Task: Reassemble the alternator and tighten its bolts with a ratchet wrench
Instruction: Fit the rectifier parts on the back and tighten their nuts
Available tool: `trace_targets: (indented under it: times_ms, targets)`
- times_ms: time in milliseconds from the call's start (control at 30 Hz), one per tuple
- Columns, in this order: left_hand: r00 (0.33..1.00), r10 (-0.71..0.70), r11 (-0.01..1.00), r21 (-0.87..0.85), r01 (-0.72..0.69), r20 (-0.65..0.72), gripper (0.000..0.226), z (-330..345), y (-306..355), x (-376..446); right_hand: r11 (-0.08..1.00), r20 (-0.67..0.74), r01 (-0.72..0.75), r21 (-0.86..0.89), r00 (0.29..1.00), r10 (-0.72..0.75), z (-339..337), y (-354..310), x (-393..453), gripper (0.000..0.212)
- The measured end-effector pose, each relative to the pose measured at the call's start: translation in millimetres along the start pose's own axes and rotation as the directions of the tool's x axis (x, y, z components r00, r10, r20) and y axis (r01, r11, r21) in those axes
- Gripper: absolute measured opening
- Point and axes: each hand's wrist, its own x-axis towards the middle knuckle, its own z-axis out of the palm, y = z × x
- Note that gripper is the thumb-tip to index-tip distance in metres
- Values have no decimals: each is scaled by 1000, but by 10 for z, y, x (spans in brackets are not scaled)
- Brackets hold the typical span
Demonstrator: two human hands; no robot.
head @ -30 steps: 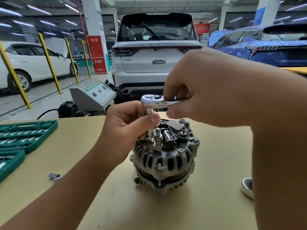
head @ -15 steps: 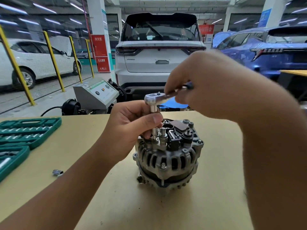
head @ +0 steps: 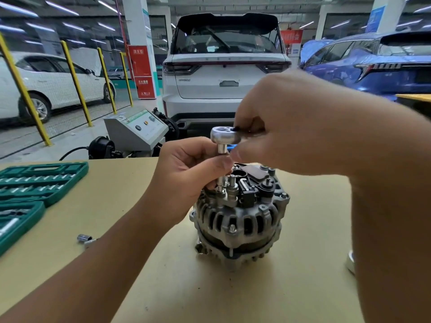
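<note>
Both hands are clamped on the ratchet wrench [head: 225, 135]: the left hand [head: 191, 170] pinches its upright extension, the right hand [head: 298, 122] grips the handle. That handle has swung since a second ago, so the bolt atop the alternator [head: 240, 217], standing on the table [head: 233, 294], is likely being tightened.

Green socket case [head: 35, 183] on tan table [head: 233, 299], loose socket [head: 82, 238], white SUV [head: 227, 73], blue car [head: 373, 61]
</note>
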Motion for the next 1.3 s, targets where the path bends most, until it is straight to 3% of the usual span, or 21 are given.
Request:
trace_targets:
  times_ms: [100, 200, 300, 400, 533, 667, 733, 900, 967, 1067, 1300]
  targets:
    - [1000, 1, 1000, 21, -1, 4, 2, 7, 9, -8, 1000, 5, -14, -1, 1000, 14, -77, 32, -57, 7]
    - [999, -28, 999, -19, 29, 39, 4, -16, 37, -15, 997, -41, -39, 62, 998, 42, -32, 87, -20, 20]
    - [999, -38, 999, -12, 39, 36, 6, 1, 44, -9, 997, 2, -26, 70, 1000, 26, -9, 47, -7, 4]
    - [999, -33, 999, -12, 33, 39, 6, 7, 44, -8, 1000, 17, 12, 4, 1000, -12, -78, 36, -62, 14]
    - [996, -54, 998, -39, 57, 75, 7, -39, 61, -8, 995, -31, -45, 87, 998, 48, -17, 49, -12, 21]
    - [999, -32, 999, 10, 32, 26, 9, -3, 36, 4, 1000, -31, -21, -7, 999, 21, 28, 2, 22, 4]
    - [1000, -1, 1000, 13, 0, 31, 19, 12, 18, -3, 999, 13, 11, -44, 1000, -10, -36, 12, -40, 8]
    - [997, -25, 1000, -10, 25, 73, 9, -42, 42, -3, 995, -17, -29, 98, 999, 31, -21, 31, -13, 19]
    - [997, -23, 1000, -16, 24, 74, 4, -40, 38, -1, 996, -16, -32, 78, 999, 33, 14, 12, 17, 3]
    - [998, -6, 1000, -8, 6, 62, 9, -36, 18, -6, 1000, 33, 0, 18, 999, 0, -12, 25, -24, 31]
    - [995, -20, 999, 48, 15, 93, 15, -150, 72, 29, 991, -4, 8, 136, 1000, -7, -111, 172, -73, 13]
